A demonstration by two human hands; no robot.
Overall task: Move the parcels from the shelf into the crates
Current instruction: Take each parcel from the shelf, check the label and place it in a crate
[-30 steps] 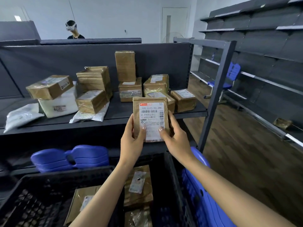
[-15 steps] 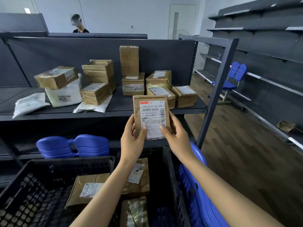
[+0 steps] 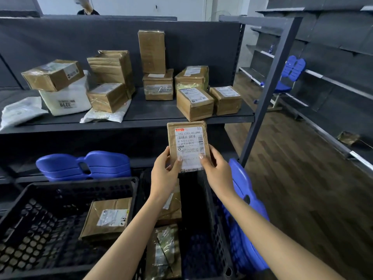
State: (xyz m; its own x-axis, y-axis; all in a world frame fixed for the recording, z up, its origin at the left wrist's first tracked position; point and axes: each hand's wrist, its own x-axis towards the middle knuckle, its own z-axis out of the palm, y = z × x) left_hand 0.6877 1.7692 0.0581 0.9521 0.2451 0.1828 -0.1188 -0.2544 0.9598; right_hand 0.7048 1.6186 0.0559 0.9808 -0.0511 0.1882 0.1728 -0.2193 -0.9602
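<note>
The left hand (image 3: 164, 172) and right hand (image 3: 217, 171) are pinching the flat brown labelled parcel (image 3: 187, 146) upright, just above the right black plastic crate (image 3: 214, 219).

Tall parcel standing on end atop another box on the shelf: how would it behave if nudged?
Likely tippy: the tall parcel stands on its narrow end on a smaller box. Probably stiff; its cardboard faces look flat. Weight cannot be judged.

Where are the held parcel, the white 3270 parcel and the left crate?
held parcel (image 3: 188, 146): head view, on its white label.
white 3270 parcel (image 3: 69, 94): head view, front face above the number.
left crate (image 3: 80, 182): head view, on its far rim.
</note>
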